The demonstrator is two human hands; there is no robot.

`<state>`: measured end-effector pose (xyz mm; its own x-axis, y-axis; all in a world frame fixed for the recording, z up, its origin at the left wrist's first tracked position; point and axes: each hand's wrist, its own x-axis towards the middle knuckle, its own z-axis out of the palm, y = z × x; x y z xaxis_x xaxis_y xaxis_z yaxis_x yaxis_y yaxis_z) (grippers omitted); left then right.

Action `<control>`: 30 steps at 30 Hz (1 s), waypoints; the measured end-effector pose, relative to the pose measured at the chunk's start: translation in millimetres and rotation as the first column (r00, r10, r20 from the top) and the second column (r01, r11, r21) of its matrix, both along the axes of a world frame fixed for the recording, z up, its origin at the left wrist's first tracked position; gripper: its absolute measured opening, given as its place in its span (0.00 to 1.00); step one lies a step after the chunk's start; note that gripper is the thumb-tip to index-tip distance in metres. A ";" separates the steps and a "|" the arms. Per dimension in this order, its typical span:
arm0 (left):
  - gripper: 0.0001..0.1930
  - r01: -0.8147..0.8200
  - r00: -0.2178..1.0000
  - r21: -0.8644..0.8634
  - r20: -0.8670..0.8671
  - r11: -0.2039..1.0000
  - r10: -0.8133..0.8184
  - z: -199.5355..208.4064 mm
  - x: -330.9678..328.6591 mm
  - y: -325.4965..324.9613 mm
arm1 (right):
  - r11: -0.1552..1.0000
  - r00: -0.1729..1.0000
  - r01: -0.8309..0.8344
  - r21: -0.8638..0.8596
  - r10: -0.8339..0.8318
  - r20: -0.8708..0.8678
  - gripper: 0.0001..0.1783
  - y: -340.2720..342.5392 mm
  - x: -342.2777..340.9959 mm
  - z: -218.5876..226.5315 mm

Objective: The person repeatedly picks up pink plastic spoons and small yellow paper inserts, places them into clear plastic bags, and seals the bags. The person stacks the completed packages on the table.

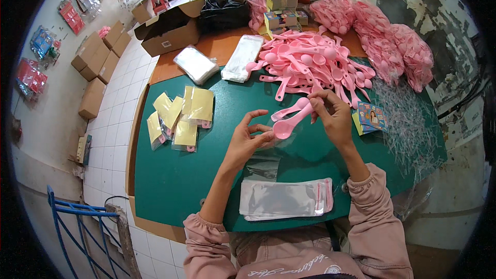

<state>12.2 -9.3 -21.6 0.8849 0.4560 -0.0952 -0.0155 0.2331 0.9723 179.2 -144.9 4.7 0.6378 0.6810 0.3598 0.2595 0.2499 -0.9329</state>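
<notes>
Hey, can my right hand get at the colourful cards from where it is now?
Probably yes: the colourful cards lie just right of the right hand, and nothing appears to cover them, though its fingers hold a pink spoon that may need putting down first.

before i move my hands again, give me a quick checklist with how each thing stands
1. Right hand gripping a pink spoon by its handle: ok
2. Left hand touching that spoon: cannot tell
3. Clear bags stacked by the near edge of the green table: ok
4. Yellow-backed packs apart from the spoon pile: ok
5. Small cards squared up: not ok, they overlap unevenly
6. Table's right side free of plastic strips: not ok
</notes>
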 end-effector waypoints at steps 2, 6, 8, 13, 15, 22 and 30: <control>0.25 0.008 1.000 -0.015 0.004 1.000 -0.008 -1.2 3.2 -3.0 | 0.999 1.000 -0.014 -0.051 0.015 0.006 0.06 0.1 -2.5 -0.8; 0.20 0.073 0.996 0.113 0.038 0.991 -0.078 -5.4 7.4 -7.2 | 0.990 0.995 -0.096 -0.098 0.097 -0.001 0.06 3.8 -11.3 -4.7; 0.17 0.080 0.997 0.158 0.006 0.984 -0.082 -5.4 6.6 -7.5 | 0.992 0.995 -0.089 -0.087 0.084 -0.062 0.08 3.9 -16.7 -0.1; 0.19 0.222 0.952 -0.182 -0.173 0.958 -0.254 10.7 5.1 -10.1 | 0.997 0.993 -0.076 -0.006 0.075 -0.096 0.09 -0.7 -10.8 0.3; 0.23 0.254 0.959 -0.049 -0.121 0.966 -0.258 20.2 9.3 -16.5 | 0.993 0.985 -0.102 -0.054 0.108 0.138 0.16 -7.2 -11.5 2.6; 0.23 0.151 0.988 0.002 0.027 0.988 -0.151 35.7 1.9 -8.5 | 0.970 0.862 -0.131 -0.203 0.213 0.461 0.28 -38.5 -2.4 22.5; 0.20 0.043 0.999 0.123 -0.015 0.992 -0.041 39.7 -4.6 5.1 | 0.455 0.711 0.691 -0.562 -0.284 0.643 0.16 -141.0 121.5 -13.4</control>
<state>7.5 -4.2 18.1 0.9025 0.4276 -0.0518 0.0041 0.1118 0.9937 300.7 -285.9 -8.7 0.8759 0.4323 0.2141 0.4809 -0.7475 -0.4582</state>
